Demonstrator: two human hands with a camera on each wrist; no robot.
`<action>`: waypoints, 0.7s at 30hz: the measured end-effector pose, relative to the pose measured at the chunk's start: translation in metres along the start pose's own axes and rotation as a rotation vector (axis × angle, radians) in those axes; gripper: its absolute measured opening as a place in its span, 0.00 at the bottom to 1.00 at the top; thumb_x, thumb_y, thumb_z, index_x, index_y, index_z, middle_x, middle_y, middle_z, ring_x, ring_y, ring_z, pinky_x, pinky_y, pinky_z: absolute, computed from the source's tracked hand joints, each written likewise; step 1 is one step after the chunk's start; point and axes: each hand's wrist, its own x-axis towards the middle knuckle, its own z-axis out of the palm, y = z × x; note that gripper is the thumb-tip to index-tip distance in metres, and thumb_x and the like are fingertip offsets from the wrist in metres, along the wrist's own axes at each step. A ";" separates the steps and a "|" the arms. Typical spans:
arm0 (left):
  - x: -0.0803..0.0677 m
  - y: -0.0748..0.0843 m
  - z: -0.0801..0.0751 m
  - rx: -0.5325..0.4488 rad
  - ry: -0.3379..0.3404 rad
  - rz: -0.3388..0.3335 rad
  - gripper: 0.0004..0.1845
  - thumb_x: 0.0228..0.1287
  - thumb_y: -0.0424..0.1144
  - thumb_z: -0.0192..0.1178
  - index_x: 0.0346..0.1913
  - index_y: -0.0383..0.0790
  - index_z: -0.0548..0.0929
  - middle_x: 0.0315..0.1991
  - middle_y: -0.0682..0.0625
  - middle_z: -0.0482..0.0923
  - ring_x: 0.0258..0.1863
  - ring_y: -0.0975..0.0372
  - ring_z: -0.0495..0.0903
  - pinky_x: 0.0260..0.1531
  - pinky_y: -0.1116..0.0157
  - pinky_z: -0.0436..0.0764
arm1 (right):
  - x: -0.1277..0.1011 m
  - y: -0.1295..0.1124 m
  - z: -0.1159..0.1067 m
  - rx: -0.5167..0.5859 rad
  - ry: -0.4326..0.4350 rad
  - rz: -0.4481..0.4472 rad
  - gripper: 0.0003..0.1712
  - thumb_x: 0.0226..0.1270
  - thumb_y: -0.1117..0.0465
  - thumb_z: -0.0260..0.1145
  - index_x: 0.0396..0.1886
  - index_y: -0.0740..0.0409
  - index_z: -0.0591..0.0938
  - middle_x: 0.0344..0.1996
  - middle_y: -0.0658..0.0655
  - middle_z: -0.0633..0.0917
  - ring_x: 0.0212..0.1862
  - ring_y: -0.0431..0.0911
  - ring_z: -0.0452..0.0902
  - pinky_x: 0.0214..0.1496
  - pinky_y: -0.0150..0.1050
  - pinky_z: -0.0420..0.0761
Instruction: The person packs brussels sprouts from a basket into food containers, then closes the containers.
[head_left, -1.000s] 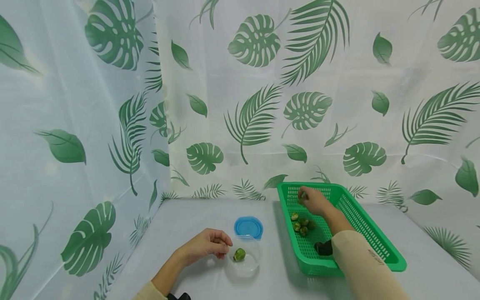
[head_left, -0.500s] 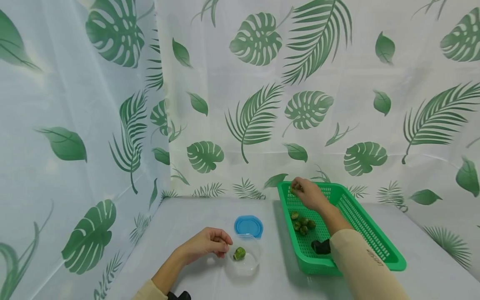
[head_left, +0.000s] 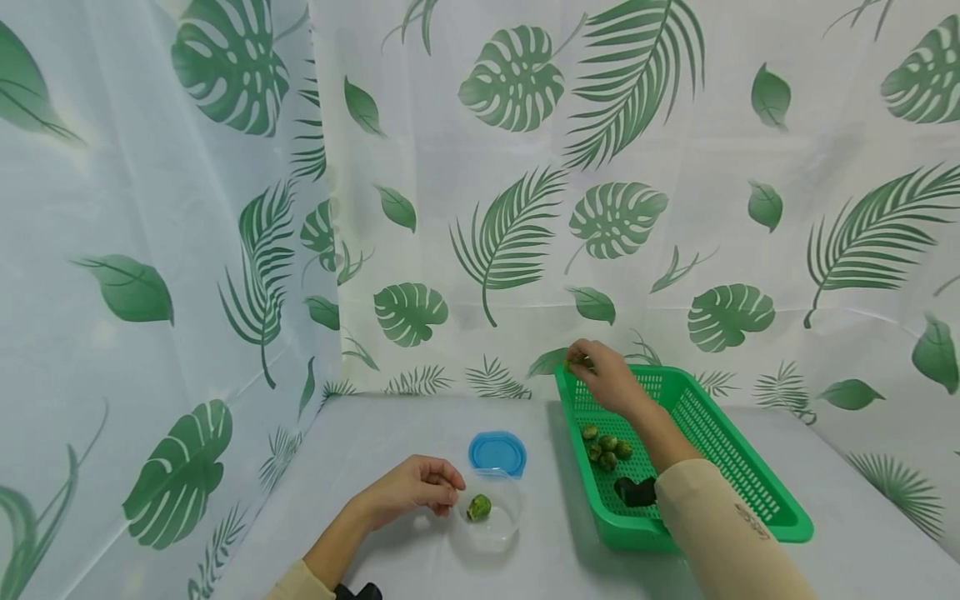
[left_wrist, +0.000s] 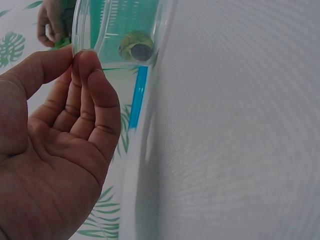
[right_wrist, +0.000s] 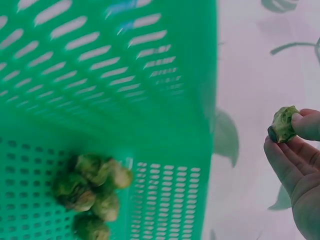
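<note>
So the table [head_left: 390, 433] has a plain pale grey-white cloth over it. Sitting right on it: a clear plastic container [head_left: 489, 518] near the front, a blue lid [head_left: 497, 453] lying flat just behind it, and a green slotted basket [head_left: 720, 442] off to the right, running back toward the leaf-print curtain [head_left: 480, 208] that closes off the table's far and left edges.

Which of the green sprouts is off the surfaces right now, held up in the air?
The sprout pinched in the right hand above the green basket's far corner. The cluster lies inside the basket; another sits in the clear container.
</note>
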 end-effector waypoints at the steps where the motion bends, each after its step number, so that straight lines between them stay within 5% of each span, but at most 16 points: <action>1: 0.000 0.000 0.000 0.001 0.000 0.000 0.17 0.71 0.33 0.64 0.54 0.22 0.81 0.36 0.50 0.86 0.33 0.64 0.83 0.38 0.66 0.84 | 0.001 -0.003 0.000 0.000 0.005 -0.008 0.08 0.79 0.67 0.60 0.52 0.60 0.80 0.50 0.63 0.82 0.56 0.62 0.82 0.56 0.59 0.82; 21: 0.001 -0.001 -0.001 0.001 -0.001 0.005 0.16 0.71 0.33 0.64 0.54 0.23 0.81 0.35 0.52 0.86 0.33 0.64 0.83 0.38 0.66 0.85 | 0.002 -0.057 0.005 0.067 0.079 -0.110 0.09 0.78 0.70 0.59 0.52 0.59 0.81 0.50 0.59 0.85 0.57 0.57 0.85 0.56 0.51 0.86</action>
